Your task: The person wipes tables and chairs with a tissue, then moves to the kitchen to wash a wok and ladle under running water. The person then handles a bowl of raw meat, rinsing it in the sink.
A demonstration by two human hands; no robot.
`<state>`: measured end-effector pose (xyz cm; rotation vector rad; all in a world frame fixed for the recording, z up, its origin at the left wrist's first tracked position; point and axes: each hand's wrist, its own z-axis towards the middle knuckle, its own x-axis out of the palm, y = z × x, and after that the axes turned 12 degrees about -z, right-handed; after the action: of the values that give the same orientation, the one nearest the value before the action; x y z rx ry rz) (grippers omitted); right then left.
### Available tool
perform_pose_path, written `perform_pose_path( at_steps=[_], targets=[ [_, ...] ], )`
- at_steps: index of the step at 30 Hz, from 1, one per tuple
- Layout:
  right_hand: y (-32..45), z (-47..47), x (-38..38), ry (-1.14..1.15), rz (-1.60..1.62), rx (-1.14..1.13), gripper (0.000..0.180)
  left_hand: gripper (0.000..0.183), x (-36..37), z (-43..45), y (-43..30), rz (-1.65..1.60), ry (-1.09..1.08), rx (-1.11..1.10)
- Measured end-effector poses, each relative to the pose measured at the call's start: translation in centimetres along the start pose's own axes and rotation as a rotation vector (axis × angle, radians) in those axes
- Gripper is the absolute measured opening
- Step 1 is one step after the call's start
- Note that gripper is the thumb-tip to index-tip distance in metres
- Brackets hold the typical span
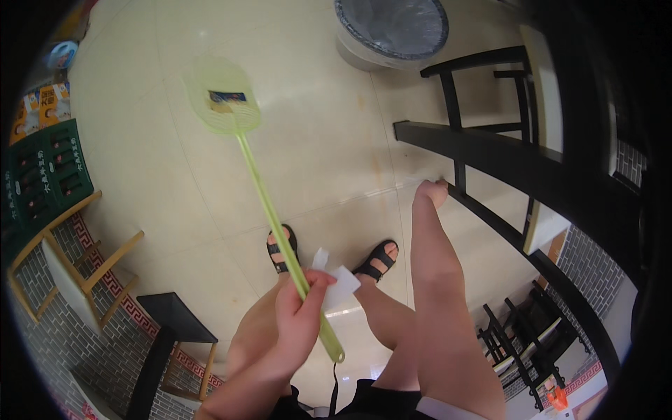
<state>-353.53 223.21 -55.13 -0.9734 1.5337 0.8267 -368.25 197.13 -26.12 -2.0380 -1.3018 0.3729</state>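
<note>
My left hand (299,310) grips the handle of a light green plastic fly swatter (262,194). A piece of white paper or tissue (341,286) is pinched in the same hand. The swatter's mesh head (223,100) points away over the tiled floor and looks blurred. A small blue and yellow label or packet (227,98) shows on the head; whether it is fixed there cannot be told. My right arm hangs down, its hand (431,193) beside the end of a black chair bar (485,220). The fingers are mostly hidden, and whether they touch the bar is unclear.
A lined waste bin (362,55) stands ahead. Black furniture legs (467,137) rise on the right. Green bottle crates (63,163), orange cartons (54,105) and a wooden-framed chair (84,278) line the left. A black table base (176,315) is at lower left.
</note>
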Motion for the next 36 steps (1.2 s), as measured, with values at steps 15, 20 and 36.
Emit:
perform_pose_path(
  at_steps=[15, 20, 36],
  targets=[
    [2.5, 2.2, 5.7, -0.078, 0.011, -0.010, 0.008, 0.015, 1.5, 2.1, -2.7, -0.018, 0.129, -0.018],
    [3.2, 2.4, 5.0, -0.047, -0.114, -0.073, 0.011, 0.014, 1.5, 2.1, -2.8, 0.030, 0.128, -0.046],
    [4.8, 1.2, 6.6, 0.031, 0.134, 0.162, 0.022, 0.013, 1.9, 2.2, -2.6, 0.098, 0.149, 0.002]
  ],
)
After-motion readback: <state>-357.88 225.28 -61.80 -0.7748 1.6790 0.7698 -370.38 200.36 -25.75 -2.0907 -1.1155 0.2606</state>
